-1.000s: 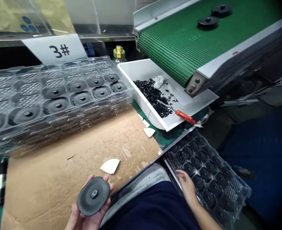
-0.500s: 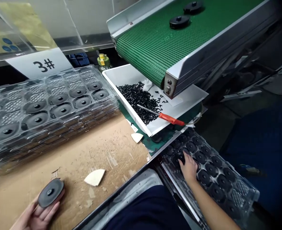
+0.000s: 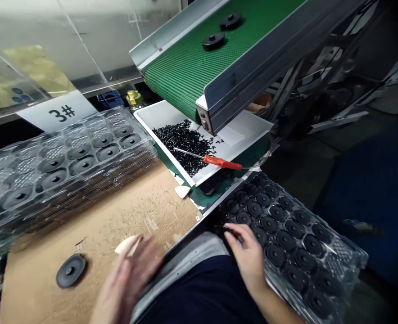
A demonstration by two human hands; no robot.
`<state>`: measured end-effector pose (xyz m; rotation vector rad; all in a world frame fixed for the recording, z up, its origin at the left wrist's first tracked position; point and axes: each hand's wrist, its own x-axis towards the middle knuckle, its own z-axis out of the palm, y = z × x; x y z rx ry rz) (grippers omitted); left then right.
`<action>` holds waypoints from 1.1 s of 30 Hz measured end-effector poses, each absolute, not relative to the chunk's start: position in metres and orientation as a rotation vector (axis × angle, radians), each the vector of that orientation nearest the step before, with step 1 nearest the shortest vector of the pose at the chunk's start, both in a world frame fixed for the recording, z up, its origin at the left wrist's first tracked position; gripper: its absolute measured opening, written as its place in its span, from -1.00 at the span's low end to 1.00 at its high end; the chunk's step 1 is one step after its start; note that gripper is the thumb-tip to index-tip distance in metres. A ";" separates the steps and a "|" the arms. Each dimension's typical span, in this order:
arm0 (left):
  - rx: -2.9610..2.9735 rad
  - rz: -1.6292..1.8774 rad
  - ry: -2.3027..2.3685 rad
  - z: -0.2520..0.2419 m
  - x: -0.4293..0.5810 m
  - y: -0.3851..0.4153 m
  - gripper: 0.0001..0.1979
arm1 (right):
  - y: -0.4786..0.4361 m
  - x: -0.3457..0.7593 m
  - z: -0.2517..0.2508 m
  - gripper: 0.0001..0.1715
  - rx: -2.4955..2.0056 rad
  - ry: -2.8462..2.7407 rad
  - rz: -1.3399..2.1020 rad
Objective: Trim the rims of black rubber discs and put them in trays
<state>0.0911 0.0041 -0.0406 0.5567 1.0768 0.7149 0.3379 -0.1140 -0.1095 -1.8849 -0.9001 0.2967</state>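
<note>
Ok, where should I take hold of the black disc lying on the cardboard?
I'd pinch the black disc by opposite edges, coming from above. It lies on the cardboard with its raised centre up and its outer edge uncovered all round; the small centre likely offers less to hold.

The scene is viewed through one head-worn camera, faced forward and down across the cardboard [image 3: 101, 229] from its near side. The left hand [image 3: 128, 274] over the cardboard and the right hand [image 3: 249, 254] beyond its right edge are seen from close above; the conveyor [image 3: 192, 72], past the cardboard, is seen from farther back.
</note>
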 end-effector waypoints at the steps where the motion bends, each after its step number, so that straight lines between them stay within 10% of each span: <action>1: 0.428 0.577 0.979 -0.033 0.120 -0.007 -0.37 | -0.106 0.323 -0.092 -0.79 -1.813 -0.987 0.326; 8: 0.106 0.471 0.760 -0.037 0.166 -0.009 -0.51 | -0.071 0.312 -0.030 -0.53 -1.384 -1.838 0.575; 11: 0.060 0.524 0.794 -0.045 0.152 -0.005 -0.53 | -0.057 0.357 -0.050 -0.73 -1.685 -1.529 0.267; 20: -0.085 0.477 0.696 -0.060 0.139 -0.009 -0.55 | 0.024 0.463 -0.136 -0.33 -2.080 -1.234 -0.044; 33: -0.087 0.485 0.630 -0.064 0.131 -0.007 -0.62 | -0.003 0.384 -0.109 -0.37 -2.047 -1.283 -0.120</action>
